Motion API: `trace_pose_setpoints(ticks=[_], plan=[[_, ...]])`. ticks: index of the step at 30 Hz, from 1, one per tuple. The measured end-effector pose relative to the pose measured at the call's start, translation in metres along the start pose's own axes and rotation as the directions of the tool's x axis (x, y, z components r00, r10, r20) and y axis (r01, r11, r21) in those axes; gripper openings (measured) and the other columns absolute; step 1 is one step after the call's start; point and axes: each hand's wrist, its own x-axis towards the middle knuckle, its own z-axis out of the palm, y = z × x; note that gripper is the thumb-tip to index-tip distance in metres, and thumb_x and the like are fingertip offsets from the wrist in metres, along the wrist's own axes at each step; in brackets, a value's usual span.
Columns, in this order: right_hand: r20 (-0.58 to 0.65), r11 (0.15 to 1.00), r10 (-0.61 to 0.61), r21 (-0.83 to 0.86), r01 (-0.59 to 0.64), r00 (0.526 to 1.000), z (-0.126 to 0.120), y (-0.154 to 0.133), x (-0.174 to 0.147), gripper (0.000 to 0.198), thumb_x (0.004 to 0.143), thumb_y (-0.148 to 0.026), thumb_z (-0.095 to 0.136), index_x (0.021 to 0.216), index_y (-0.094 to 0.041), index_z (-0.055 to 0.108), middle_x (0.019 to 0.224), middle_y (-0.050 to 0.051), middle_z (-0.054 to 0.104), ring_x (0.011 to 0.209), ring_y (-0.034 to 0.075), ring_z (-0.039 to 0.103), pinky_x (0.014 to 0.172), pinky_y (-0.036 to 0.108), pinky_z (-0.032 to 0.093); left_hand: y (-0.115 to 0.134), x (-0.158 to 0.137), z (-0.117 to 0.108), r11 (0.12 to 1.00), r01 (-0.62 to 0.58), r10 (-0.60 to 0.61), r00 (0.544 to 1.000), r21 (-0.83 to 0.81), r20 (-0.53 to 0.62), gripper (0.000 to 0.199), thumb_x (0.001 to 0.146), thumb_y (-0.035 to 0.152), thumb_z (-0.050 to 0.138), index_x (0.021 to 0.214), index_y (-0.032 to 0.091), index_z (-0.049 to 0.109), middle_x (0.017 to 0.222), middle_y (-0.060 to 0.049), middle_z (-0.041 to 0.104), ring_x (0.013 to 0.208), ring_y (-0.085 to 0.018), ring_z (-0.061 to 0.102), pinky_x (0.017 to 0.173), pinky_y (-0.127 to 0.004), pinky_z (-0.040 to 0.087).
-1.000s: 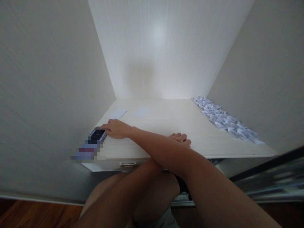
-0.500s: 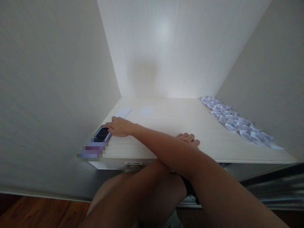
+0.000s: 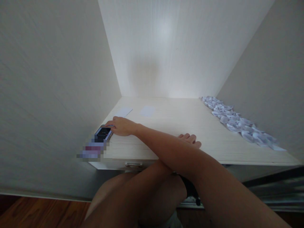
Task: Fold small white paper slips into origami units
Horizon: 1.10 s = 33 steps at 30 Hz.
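Our arms (image 3: 166, 144) cross, seemingly so our right hand (image 3: 122, 126) can reach the phone (image 3: 103, 132) at the left side of the desk (image 3: 171, 115) — whether its bent fingers clamp it we cannot tell — while our left hand (image 3: 190, 139) rests, fingers slightly apart.

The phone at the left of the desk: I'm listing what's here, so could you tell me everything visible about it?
The phone looks like a slim slab with a dark screen, faint small marks on it and a paler border. It appears to lie face up on the desk, near the left wall. Fingers of the right hand reach over its far end, apparently touching it. Pixelation hides its near end, and the screen's content is too small to read.
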Motion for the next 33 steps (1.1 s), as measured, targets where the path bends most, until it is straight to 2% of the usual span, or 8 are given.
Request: trace_pose_setpoints(ticks=[4, 8, 12, 14, 19, 33], plan=[[0.025, 0.998, -0.052, -0.047, 0.053, 0.998, 0.001, 0.002, 0.000, 0.041, 0.104, -0.017, 0.041, 0.140, -0.017, 0.062, 0.109, 0.012, 0.069, 0.105, 0.025, 0.063, 0.100, 0.038, 0.048, 0.001, -0.001, -0.003, 1.000, -0.001, 0.001, 1.000, -0.007, -0.005, 0.026, 0.103, 0.033, 0.046, 0.102, 0.016, 0.065, 0.112, -0.010, 0.060, 0.104, -0.025, 0.056, 0.091, -0.039, 0.048], [0.015, 0.997, -0.056, -0.052, 0.057, 0.998, 0.002, 0.002, -0.001, 0.041, 0.102, -0.017, 0.046, 0.138, -0.020, 0.063, 0.114, 0.013, 0.067, 0.104, 0.024, 0.064, 0.100, 0.040, 0.047, 0.003, -0.002, -0.007, 1.000, 0.006, -0.006, 1.000, -0.004, 0.014, 0.026, 0.104, 0.033, 0.045, 0.104, 0.016, 0.065, 0.114, -0.010, 0.060, 0.106, -0.025, 0.055, 0.093, -0.038, 0.047], [0.008, 0.998, -0.058, -0.026, 0.058, 0.998, 0.000, 0.001, -0.001, 0.034, 0.100, -0.015, 0.045, 0.120, -0.015, 0.073, 0.112, 0.015, 0.072, 0.104, 0.025, 0.066, 0.097, 0.038, 0.048, 0.004, -0.003, -0.010, 1.000, 0.019, -0.019, 0.999, 0.002, 0.038, 0.026, 0.104, 0.035, 0.046, 0.105, 0.018, 0.065, 0.117, -0.010, 0.060, 0.109, -0.024, 0.054, 0.094, -0.038, 0.046], [-0.006, 0.999, -0.047, -0.013, 0.047, 0.999, 0.000, 0.002, -0.001, 0.032, 0.101, -0.016, 0.045, 0.116, -0.014, 0.073, 0.112, 0.014, 0.074, 0.104, 0.025, 0.067, 0.095, 0.037, 0.049, 0.004, -0.004, -0.010, 1.000, 0.023, -0.023, 0.999, 0.007, 0.037, 0.026, 0.104, 0.035, 0.045, 0.106, 0.019, 0.065, 0.118, -0.010, 0.060, 0.109, -0.024, 0.054, 0.095, -0.038, 0.046], [-0.046, 0.999, -0.048, 0.018, 0.049, 0.998, 0.002, 0.002, -0.001, 0.031, 0.100, -0.015, 0.048, 0.123, -0.015, 0.069, 0.112, 0.013, 0.074, 0.104, 0.024, 0.067, 0.094, 0.036, 0.050, 0.006, -0.004, -0.011, 1.000, 0.016, -0.016, 1.000, -0.001, 0.017, 0.024, 0.103, 0.032, 0.047, 0.105, 0.018, 0.066, 0.115, -0.011, 0.060, 0.109, -0.025, 0.055, 0.096, -0.040, 0.047], [0.077, 0.979, -0.076, -0.182, 0.089, 0.994, -0.003, -0.006, 0.001, 0.045, 0.101, -0.012, 0.041, 0.140, -0.018, 0.062, 0.100, 0.012, 0.068, 0.106, 0.027, 0.062, 0.094, 0.038, 0.049, 0.002, 0.000, -0.002, 1.000, 0.016, -0.016, 1.000, -0.009, -0.018, 0.022, 0.101, 0.034, 0.051, 0.100, 0.018, 0.065, 0.110, -0.010, 0.060, 0.103, -0.024, 0.055, 0.090, -0.039, 0.048]])
